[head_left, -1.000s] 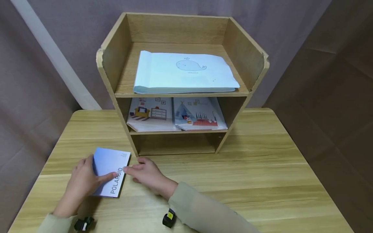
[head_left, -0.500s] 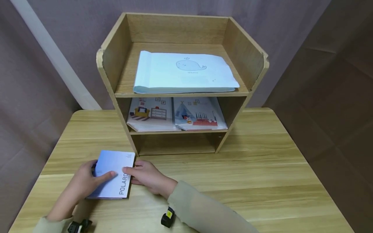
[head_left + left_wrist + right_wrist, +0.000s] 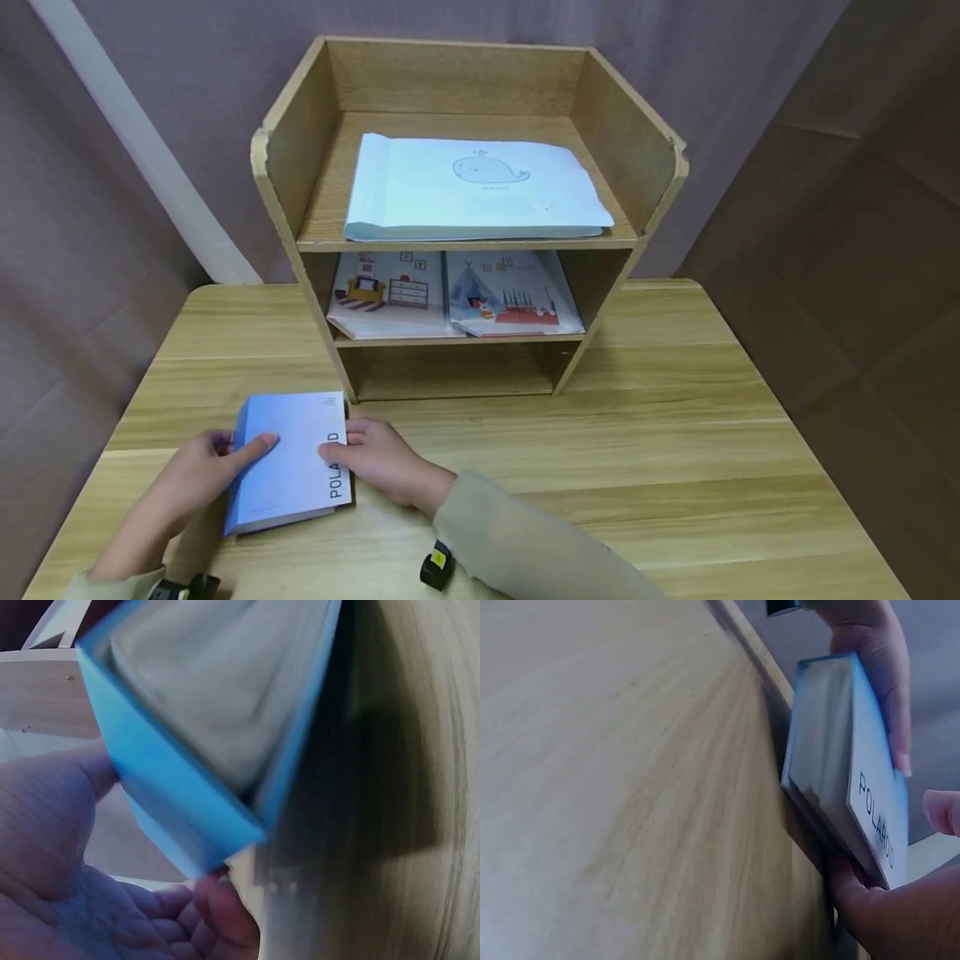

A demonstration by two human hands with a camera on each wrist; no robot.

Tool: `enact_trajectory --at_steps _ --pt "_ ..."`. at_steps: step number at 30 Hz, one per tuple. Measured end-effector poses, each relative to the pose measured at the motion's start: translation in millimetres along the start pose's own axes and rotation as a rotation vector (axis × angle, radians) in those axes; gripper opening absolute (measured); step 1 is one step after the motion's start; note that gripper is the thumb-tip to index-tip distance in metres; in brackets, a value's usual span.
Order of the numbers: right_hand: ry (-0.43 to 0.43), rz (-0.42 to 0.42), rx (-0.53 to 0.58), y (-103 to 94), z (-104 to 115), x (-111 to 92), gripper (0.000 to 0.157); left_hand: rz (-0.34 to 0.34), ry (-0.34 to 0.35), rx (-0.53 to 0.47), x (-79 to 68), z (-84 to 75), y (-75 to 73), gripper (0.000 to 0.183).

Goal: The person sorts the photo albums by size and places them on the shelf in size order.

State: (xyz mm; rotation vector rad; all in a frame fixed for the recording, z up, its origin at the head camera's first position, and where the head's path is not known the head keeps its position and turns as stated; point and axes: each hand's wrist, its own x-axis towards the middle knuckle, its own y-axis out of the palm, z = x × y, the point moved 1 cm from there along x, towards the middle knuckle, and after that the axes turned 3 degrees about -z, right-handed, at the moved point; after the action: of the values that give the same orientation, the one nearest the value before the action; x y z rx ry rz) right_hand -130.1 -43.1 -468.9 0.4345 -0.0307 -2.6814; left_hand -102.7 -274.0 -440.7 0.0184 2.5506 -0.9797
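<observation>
A thick blue-and-white photo album [image 3: 292,450] printed POLAROID is at the front left of the table, in front of the shelf. Its left side is tilted up, so the blue spine [image 3: 150,772] and page ends show. My left hand [image 3: 198,471] grips the spine side, thumb on the cover and fingers mostly hidden behind. From the opposite side my right hand [image 3: 386,458] holds the album's right edge, thumb over the lettering and fingers tucked beneath. The right wrist view shows the page block [image 3: 821,735] between the covers, close over the tabletop.
A three-level wooden shelf [image 3: 465,243] stands at the back middle. A whale-printed book [image 3: 480,196] lies on top; two picture books [image 3: 393,300] lie side by side on the middle level. Table [image 3: 637,467] extends right. Curtains hang behind.
The album has shifted right and its left side has tilted up, baring the spine. My left thumb has slid left across the cover. The right hand has stayed about in place, now gripping the edge.
</observation>
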Motion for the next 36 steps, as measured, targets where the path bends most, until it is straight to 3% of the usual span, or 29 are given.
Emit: enact_trajectory --at_steps 4,9,19,26,36 --pt "-0.021 0.015 -0.047 -5.3 0.2 -5.2 0.027 0.053 0.040 -0.140 -6.1 -4.0 4.2 0.081" --pt "0.000 -0.007 -0.077 -8.9 -0.2 -12.5 0.031 0.118 0.115 -0.268 -13.6 -13.2 10.6 0.085" --pt "-0.013 -0.077 -0.083 -22.2 1.9 -26.1 0.029 0.141 0.175 -0.328 -24.2 -25.1 24.3 0.082" --pt "-0.001 -0.075 0.003 -41.8 0.9 -33.8 0.026 0.177 0.187 -0.375 -21.1 -35.5 42.7 0.080" --pt "-0.003 -0.089 0.000 -75.5 0.4 -39.3 0.033 0.166 0.212 -0.370 -11.6 -61.2 65.3 0.083"
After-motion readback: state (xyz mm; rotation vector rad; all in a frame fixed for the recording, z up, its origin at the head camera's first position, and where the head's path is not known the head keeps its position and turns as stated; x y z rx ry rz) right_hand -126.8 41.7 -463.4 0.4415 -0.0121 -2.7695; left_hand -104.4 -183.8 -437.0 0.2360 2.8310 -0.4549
